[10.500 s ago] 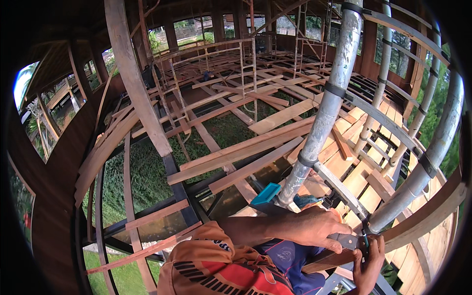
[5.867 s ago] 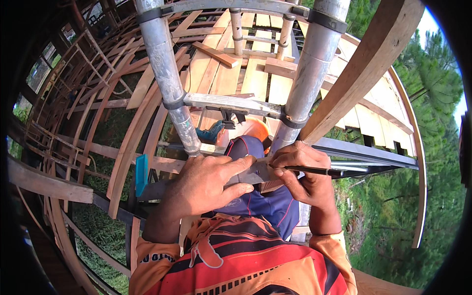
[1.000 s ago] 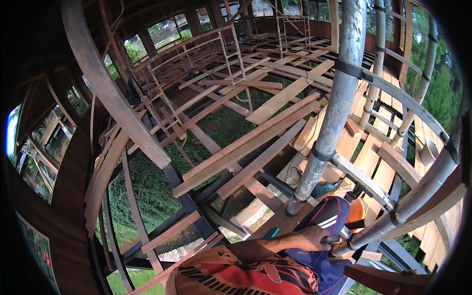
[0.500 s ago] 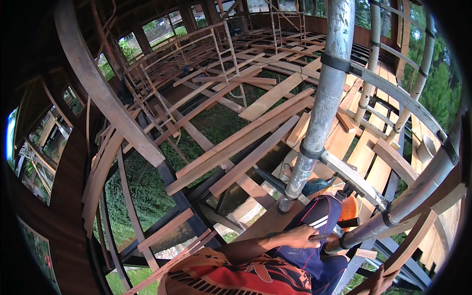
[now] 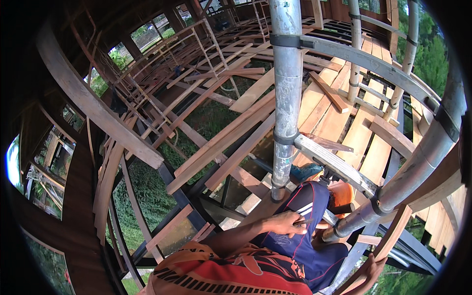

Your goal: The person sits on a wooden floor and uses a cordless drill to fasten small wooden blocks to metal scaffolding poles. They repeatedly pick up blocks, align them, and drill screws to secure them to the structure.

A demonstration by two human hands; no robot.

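My left hand rests over my bent knee in dark blue trousers. Its fingers are closed round a short thin dark stick-like tool, whose kind I cannot make out. At the lower right, my right hand grips the lower end of a short wooden board, which tilts up to the right. A dark cylindrical end shows beyond my knee, next to an orange container. Behind the knee lies a teal tool, partly hidden by a metal pole.
A metal scaffold pole stands before me; another pole slants at my right, joined by a crossbar. A handsaw lies on pale planks. Loose boards span open gaps over greenery, beside a dark beam.
My view has turned to the right, so the poles and boards sit further left. The handsaw has come out from behind the pole. Both hands keep their hold.
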